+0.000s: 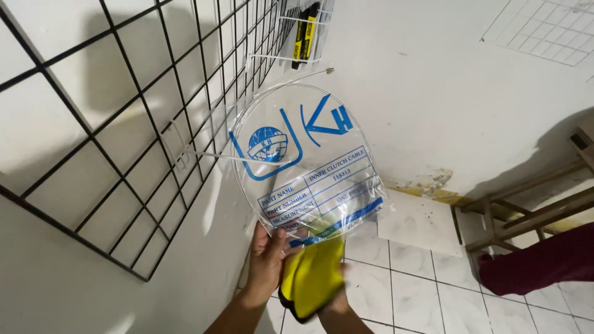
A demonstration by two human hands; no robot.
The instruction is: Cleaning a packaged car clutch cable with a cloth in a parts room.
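Note:
My left hand [267,258] grips the lower edge of a clear plastic bag [304,162] with blue printing and a coiled cable inside. The bag is held up against a black wire grid panel [124,117] on the white wall. A thin white hook [216,157] from the grid reaches the bag's left side. My right hand [337,297] is low beside the left one, mostly hidden behind a yellow cloth [312,276] that it holds under the bag's bottom edge.
A white wire basket [297,37] with black and yellow items hangs higher on the grid. A wooden frame [526,213] stands at the right over the white tiled floor [427,284]. A dark red sleeve [544,260] of another person shows at the right edge.

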